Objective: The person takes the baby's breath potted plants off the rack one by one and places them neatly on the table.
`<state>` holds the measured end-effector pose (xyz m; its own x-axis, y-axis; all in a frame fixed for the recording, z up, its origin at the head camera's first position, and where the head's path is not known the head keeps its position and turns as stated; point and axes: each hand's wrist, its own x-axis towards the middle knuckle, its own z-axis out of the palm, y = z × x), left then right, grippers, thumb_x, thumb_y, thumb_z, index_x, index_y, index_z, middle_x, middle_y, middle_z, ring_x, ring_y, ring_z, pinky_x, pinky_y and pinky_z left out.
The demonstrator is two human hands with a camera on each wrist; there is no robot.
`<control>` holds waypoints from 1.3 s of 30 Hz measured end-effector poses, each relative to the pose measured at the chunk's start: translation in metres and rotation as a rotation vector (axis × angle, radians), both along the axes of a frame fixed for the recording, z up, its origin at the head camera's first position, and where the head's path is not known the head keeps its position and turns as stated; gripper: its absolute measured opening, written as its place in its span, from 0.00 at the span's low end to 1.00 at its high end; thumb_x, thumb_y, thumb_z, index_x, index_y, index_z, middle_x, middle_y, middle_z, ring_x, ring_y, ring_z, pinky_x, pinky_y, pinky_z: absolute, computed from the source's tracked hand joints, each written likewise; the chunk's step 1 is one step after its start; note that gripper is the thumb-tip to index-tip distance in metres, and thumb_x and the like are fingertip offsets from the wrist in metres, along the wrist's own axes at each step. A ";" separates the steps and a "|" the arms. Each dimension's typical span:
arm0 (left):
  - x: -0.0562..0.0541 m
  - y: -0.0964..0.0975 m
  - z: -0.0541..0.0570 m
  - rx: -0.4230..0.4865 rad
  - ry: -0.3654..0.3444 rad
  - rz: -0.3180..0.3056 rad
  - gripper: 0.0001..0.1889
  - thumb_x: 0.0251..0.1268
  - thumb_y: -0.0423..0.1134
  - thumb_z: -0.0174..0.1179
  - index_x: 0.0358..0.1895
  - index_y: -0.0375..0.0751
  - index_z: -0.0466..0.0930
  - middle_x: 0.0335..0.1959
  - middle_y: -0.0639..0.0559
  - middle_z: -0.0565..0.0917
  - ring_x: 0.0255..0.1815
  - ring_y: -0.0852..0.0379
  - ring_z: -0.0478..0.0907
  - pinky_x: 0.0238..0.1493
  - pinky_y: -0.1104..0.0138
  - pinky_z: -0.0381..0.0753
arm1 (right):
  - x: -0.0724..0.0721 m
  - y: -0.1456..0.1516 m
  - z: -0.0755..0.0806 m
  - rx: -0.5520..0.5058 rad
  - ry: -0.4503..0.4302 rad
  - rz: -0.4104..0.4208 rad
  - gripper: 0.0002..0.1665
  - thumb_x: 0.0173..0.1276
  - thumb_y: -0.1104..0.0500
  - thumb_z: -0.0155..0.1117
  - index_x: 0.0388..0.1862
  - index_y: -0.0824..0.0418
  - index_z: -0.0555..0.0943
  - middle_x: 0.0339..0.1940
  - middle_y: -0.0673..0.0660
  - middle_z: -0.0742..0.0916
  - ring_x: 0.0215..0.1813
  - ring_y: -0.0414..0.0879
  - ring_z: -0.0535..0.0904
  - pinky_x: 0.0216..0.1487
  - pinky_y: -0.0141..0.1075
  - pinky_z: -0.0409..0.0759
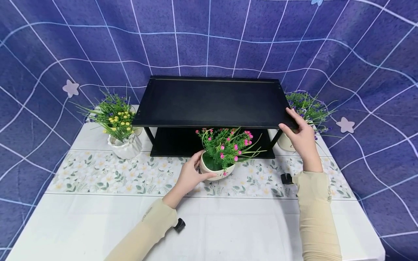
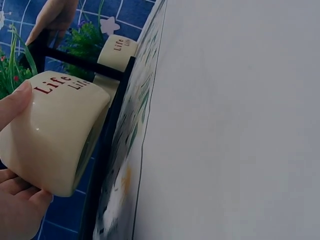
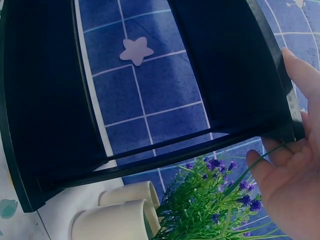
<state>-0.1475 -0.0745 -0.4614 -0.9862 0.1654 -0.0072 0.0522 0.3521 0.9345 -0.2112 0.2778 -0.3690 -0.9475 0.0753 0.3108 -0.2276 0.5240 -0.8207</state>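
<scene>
My left hand (image 1: 189, 175) grips a cream flowerpot (image 1: 228, 171) by its side, thumb at the front and fingers round the left. Red "Life" lettering marks the pot's wall (image 2: 55, 130) in the left wrist view. Green sprigs with pink flowers (image 1: 225, 146) fill it. The pot is just in front of a black two-tier shelf (image 1: 209, 103), its flowers overlapping the lower tier. At the shelf's front right corner, my right hand (image 1: 303, 141) holds the top board; the right wrist view shows the thumb on the board's edge (image 3: 275, 50) and fingers beneath.
Left of the shelf stands a white ruffled vase (image 1: 125, 146) with yellow flowers. Cream pots (image 3: 112, 222) with purple-flowered plants (image 1: 303, 105) stand at the right, partly behind the right hand. A floral strip (image 1: 107, 177) crosses the white table (image 1: 228, 228); blue gridded cloth (image 1: 196, 47) hangs behind.
</scene>
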 end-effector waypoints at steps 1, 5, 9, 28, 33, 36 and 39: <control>0.001 -0.002 0.001 -0.004 -0.002 -0.001 0.50 0.44 0.45 0.78 0.73 0.46 0.61 0.74 0.43 0.64 0.75 0.49 0.62 0.72 0.63 0.66 | 0.001 0.000 0.001 -0.001 -0.001 0.001 0.35 0.67 0.54 0.66 0.73 0.50 0.68 0.77 0.56 0.65 0.78 0.48 0.59 0.64 0.14 0.65; 0.006 -0.008 0.003 -0.007 -0.009 -0.008 0.49 0.44 0.44 0.78 0.73 0.44 0.61 0.73 0.41 0.65 0.74 0.48 0.62 0.72 0.63 0.66 | 0.002 -0.002 0.002 0.001 -0.006 0.003 0.36 0.67 0.53 0.66 0.73 0.49 0.67 0.77 0.56 0.65 0.78 0.49 0.59 0.62 0.13 0.66; 0.010 -0.015 0.006 -0.002 -0.018 -0.023 0.51 0.44 0.44 0.78 0.74 0.41 0.59 0.75 0.41 0.62 0.76 0.48 0.60 0.73 0.64 0.64 | 0.003 -0.001 0.003 0.011 -0.009 -0.003 0.35 0.67 0.52 0.65 0.73 0.49 0.67 0.77 0.55 0.65 0.77 0.49 0.60 0.59 0.12 0.66; 0.017 -0.097 0.018 -0.009 -0.015 -0.083 0.48 0.51 0.34 0.73 0.73 0.28 0.53 0.73 0.31 0.61 0.73 0.37 0.61 0.71 0.56 0.63 | 0.000 0.001 -0.001 0.022 -0.041 -0.002 0.36 0.68 0.54 0.64 0.74 0.52 0.66 0.77 0.57 0.64 0.77 0.52 0.60 0.57 0.10 0.65; 0.022 -0.129 0.020 -0.007 -0.010 -0.067 0.47 0.52 0.26 0.70 0.71 0.18 0.49 0.71 0.22 0.59 0.72 0.30 0.59 0.67 0.71 0.69 | 0.009 -0.008 0.010 0.002 -0.043 0.005 0.35 0.69 0.56 0.64 0.73 0.55 0.66 0.77 0.59 0.64 0.77 0.54 0.60 0.56 0.09 0.66; 0.024 -0.148 0.022 -0.013 -0.038 -0.048 0.49 0.52 0.26 0.69 0.71 0.16 0.45 0.71 0.20 0.56 0.72 0.28 0.57 0.63 0.80 0.67 | 0.011 -0.010 0.015 -0.004 -0.037 0.005 0.35 0.68 0.57 0.64 0.73 0.56 0.67 0.77 0.61 0.64 0.77 0.53 0.60 0.56 0.09 0.66; 0.024 -0.163 0.022 -0.009 -0.085 -0.024 0.52 0.53 0.28 0.70 0.73 0.18 0.40 0.72 0.20 0.52 0.73 0.28 0.54 0.58 0.88 0.66 | 0.007 -0.007 0.011 0.003 -0.034 -0.002 0.35 0.68 0.56 0.64 0.73 0.55 0.67 0.77 0.60 0.64 0.77 0.52 0.60 0.56 0.10 0.66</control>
